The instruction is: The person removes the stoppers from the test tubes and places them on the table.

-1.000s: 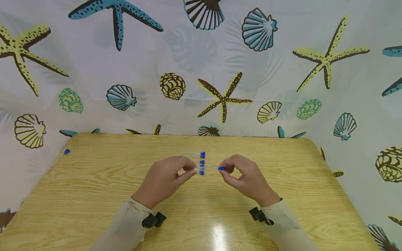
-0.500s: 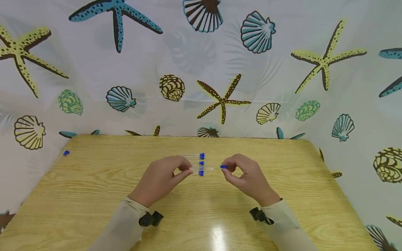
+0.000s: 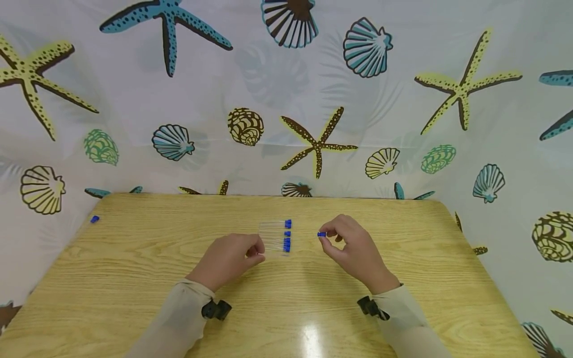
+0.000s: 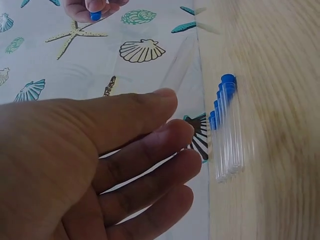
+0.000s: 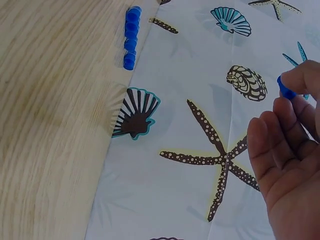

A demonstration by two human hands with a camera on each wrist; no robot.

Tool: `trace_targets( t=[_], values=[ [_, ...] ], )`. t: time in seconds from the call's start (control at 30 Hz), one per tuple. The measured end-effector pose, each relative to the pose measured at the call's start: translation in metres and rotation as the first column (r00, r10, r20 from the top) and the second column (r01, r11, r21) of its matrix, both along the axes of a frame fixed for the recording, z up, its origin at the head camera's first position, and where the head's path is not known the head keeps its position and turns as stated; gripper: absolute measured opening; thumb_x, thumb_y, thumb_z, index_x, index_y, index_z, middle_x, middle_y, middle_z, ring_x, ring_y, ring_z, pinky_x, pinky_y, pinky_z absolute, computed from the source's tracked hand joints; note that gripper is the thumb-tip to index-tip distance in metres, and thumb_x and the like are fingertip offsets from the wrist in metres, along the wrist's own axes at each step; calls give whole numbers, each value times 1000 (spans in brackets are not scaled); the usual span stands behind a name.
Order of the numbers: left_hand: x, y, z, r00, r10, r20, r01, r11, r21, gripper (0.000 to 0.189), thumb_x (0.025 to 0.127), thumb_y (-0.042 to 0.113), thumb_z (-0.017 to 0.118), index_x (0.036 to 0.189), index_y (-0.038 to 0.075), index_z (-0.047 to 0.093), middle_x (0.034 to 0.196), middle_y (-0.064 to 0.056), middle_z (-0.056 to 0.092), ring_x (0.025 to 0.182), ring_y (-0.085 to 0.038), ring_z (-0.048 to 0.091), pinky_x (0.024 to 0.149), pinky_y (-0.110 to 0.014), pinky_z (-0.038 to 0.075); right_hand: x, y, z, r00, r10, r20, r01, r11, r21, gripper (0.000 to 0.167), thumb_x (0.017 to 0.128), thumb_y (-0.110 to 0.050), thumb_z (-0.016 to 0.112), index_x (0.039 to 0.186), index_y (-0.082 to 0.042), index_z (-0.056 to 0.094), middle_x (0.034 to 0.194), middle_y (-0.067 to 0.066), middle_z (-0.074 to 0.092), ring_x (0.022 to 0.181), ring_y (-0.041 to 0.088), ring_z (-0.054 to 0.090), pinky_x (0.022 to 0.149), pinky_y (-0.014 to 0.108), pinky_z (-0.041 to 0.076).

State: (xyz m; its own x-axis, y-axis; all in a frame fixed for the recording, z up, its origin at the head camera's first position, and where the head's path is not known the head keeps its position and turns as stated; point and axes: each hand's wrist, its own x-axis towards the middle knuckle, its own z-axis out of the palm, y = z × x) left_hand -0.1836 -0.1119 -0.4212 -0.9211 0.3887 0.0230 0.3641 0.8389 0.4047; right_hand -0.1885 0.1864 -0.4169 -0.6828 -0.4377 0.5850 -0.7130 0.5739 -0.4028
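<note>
My left hand (image 3: 230, 258) pinches a clear test tube (image 4: 179, 67) between thumb and index finger; its uncapped end points away from the hand. Between the thumb and finger of my right hand (image 3: 355, 251) is a small blue cap (image 3: 321, 234), also visible as the blue stopper in the right wrist view. The two hands are apart, with a gap between tube and cap. Several capped test tubes (image 4: 230, 135) lie side by side on the table, just beyond my left hand, their blue caps (image 5: 131, 37) lined up on the right.
A loose blue cap (image 3: 95, 219) lies near the left edge of the wooden table (image 3: 134, 278). Behind the table hangs a white cloth (image 3: 215, 89) printed with shells and starfish, which also runs along both sides.
The uncapped tube has come off the cap as my left hand drew left and slightly toward me. My right hand moved slightly right and away, still pinching the cap.
</note>
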Motion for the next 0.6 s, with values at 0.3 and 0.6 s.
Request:
trace_targets(
  t=[0.3, 0.6],
  values=[
    [-2, -3, -13, 1000, 19, 11, -19, 1000, 11, 7, 95, 25, 77, 93, 21, 71, 82, 11, 67, 73, -4, 59, 71, -33, 54, -2, 2, -3, 1000, -25, 19, 25, 1000, 7, 11, 95, -8, 74, 103, -13, 69, 96, -3, 65, 84, 19, 62, 72, 29, 56],
    [-6, -4, -24, 997, 41, 66, -44, 998, 43, 10, 96, 22, 77, 89, 22, 69, 83, 11, 64, 74, -7, 57, 73, -34, 52, -1, 3, -2, 998, -27, 52, 26, 1000, 12, 11, 95, -8, 74, 104, -13, 70, 97, -3, 65, 84, 21, 63, 73, 31, 57]
  ],
)
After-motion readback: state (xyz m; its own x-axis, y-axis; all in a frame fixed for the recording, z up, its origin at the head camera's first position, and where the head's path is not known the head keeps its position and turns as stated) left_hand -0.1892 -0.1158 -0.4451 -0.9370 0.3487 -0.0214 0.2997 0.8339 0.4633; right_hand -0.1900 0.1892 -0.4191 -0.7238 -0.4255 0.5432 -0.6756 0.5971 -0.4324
